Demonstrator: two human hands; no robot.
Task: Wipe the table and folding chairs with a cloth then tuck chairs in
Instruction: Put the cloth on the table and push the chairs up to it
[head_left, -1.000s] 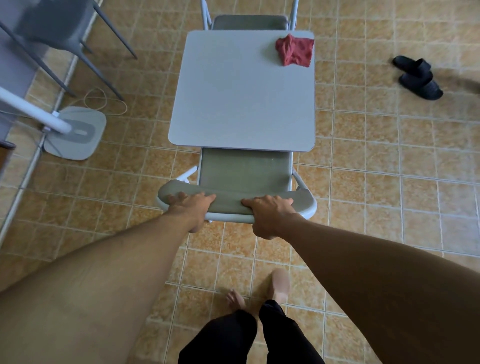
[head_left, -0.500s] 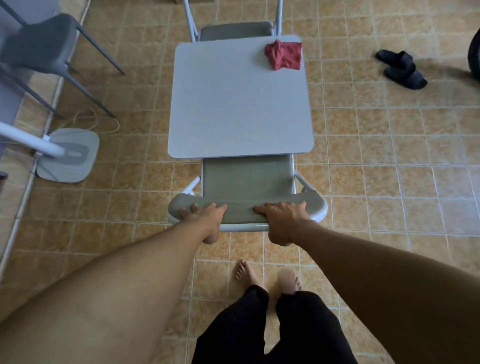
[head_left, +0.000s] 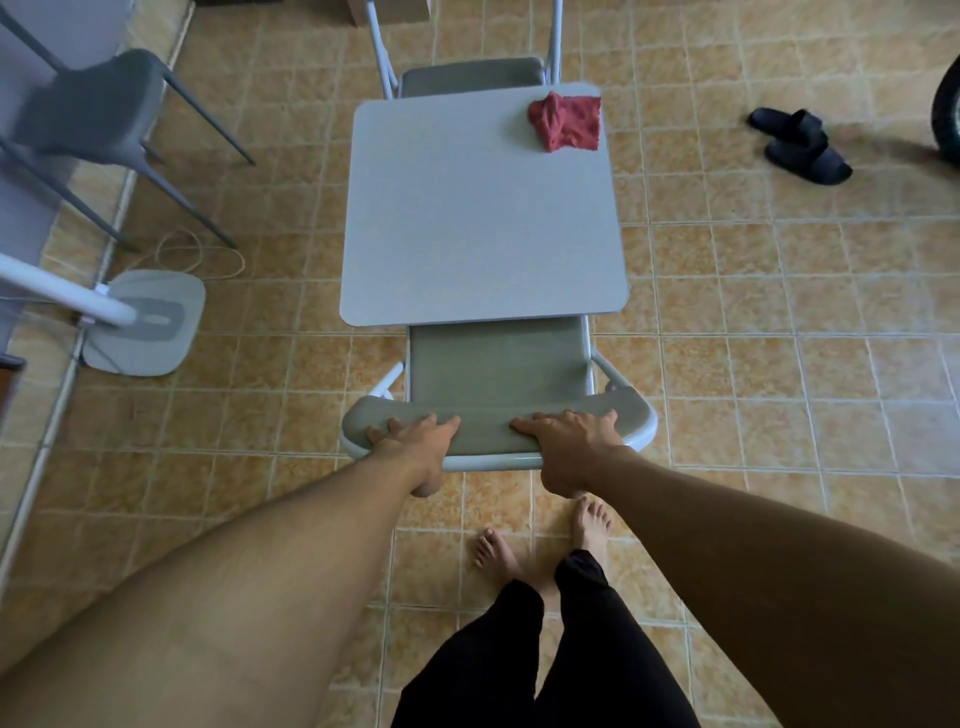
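- Both in play: the left hand (head_left: 415, 441) and right hand (head_left: 571, 441) clamp the near chair (head_left: 498, 374) by its backrest, fingers over the top, thumbs behind.
- Its seat front sits just under the table (head_left: 478, 218) edge.
- The red cloth (head_left: 566, 127) lies bunched on the table's far right corner.
- Opposite, the far chair (head_left: 470, 75) sits tucked in.

Under the grip, the chair (head_left: 498, 364) is olive-grey padding on a white frame. Beyond the grip, the table (head_left: 478, 218) is plain pale grey and the cloth (head_left: 566, 127) red. The floor tiles (head_left: 779, 312) around are mottled orange-tan with pale grout.
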